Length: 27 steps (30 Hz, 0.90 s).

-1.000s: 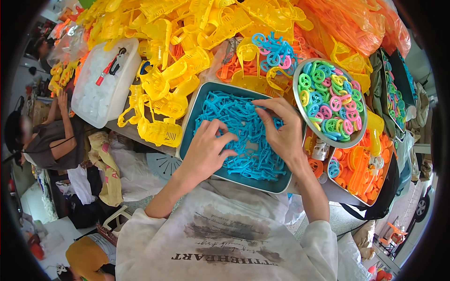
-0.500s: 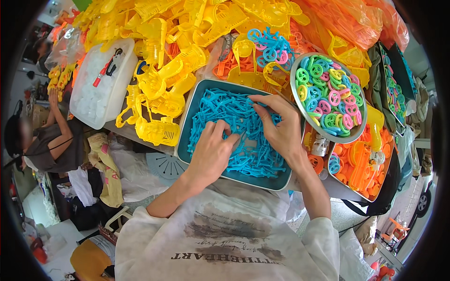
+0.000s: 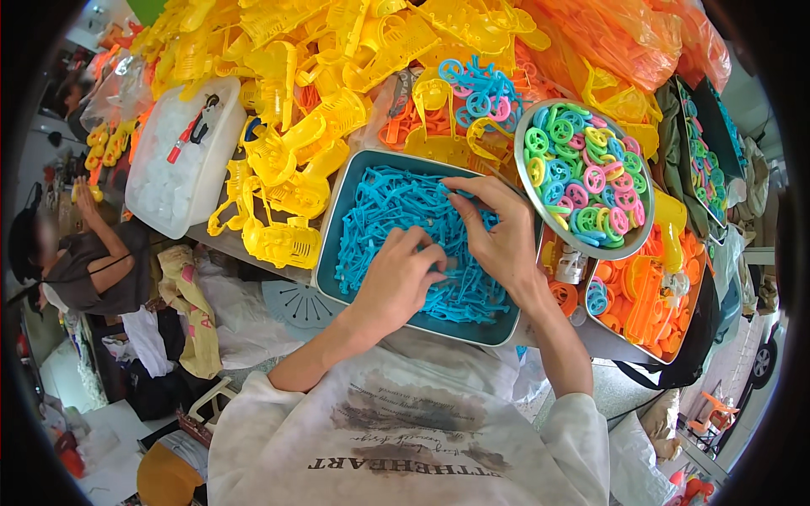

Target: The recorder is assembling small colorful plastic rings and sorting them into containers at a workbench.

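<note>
A deep teal tray in front of me holds a tangle of thin, bright blue plastic parts. My left hand is over the near middle of the heap, fingers curled in and thumb close to them; whatever they grip is hidden. Reaching in from the right, my right hand has its thumb and index finger nearly together on a slim blue part at the far right of the heap. Its other fingers are bent behind the index finger.
A round metal bowl of colourful small wheels overlaps the tray's right side. Orange parts fill a tray below it. Yellow plastic shells pile up behind and left, beside a white tub. Another person works at far left.
My left hand has shifted slightly, its fingertips lower and turned more to the right. My right hand stays at the far right of the heap, a little lower and further left.
</note>
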Each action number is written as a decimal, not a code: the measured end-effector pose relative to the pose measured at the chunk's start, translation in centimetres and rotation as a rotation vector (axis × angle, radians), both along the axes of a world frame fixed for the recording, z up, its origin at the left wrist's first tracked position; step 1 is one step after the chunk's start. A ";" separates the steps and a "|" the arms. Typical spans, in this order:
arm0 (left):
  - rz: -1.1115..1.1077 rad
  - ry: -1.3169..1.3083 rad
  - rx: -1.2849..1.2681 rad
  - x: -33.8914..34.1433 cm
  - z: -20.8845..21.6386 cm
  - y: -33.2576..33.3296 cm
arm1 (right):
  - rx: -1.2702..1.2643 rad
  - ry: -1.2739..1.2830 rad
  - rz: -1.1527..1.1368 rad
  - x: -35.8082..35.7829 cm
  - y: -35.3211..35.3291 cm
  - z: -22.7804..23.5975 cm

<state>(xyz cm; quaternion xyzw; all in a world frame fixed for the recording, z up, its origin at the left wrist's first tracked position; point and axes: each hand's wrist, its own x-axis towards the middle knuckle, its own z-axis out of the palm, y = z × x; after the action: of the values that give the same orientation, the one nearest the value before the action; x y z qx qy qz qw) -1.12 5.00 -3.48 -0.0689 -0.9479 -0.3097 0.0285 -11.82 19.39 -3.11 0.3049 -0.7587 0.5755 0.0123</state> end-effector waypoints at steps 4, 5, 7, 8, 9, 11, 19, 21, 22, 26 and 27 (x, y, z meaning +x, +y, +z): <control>0.197 -0.014 0.364 -0.5 1.2 -0.8 | -0.039 -0.231 0.036 0.1 0.2 0.2; 0.324 -0.108 0.613 -0.5 1.6 -1.0 | -0.072 -0.331 0.064 0.1 0.2 0.1; 0.318 0.047 0.690 -1.2 1.1 -1.3 | -0.094 -0.351 0.072 0.2 0.2 0.1; 0.370 0.074 0.842 -1.7 1.6 -1.3 | -0.081 -0.364 0.073 0.2 0.3 0.3; 0.419 0.101 0.994 -2.0 1.9 -1.3 | -0.069 -0.376 0.074 0.1 0.3 0.4; 0.409 0.013 1.070 -2.3 1.8 -1.7 | -0.077 -0.362 0.074 0.1 0.3 0.4; 0.464 -0.176 1.450 -2.5 1.0 -0.5 | -0.116 -0.427 0.112 0.2 0.4 0.1; 0.482 -0.239 1.608 -2.4 0.8 -0.3 | -0.068 -0.341 0.126 0.1 0.6 0.1; 0.481 -0.238 1.610 -2.5 0.7 -0.3 | -0.067 -0.339 0.127 0.1 0.5 0.2; 0.512 -0.302 1.793 -2.5 0.5 -0.3 | -0.093 -0.384 0.124 0.1 0.5 0.4; 0.508 -0.308 1.828 -2.5 0.5 -0.4 | -0.089 -0.390 0.129 0.1 0.5 0.3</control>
<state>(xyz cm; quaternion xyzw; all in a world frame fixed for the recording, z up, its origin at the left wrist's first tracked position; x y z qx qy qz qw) -3.60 4.63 -3.02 0.2289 -0.3202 -0.9192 0.0125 -11.69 19.93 -2.80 0.2348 -0.6993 0.6563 -0.1582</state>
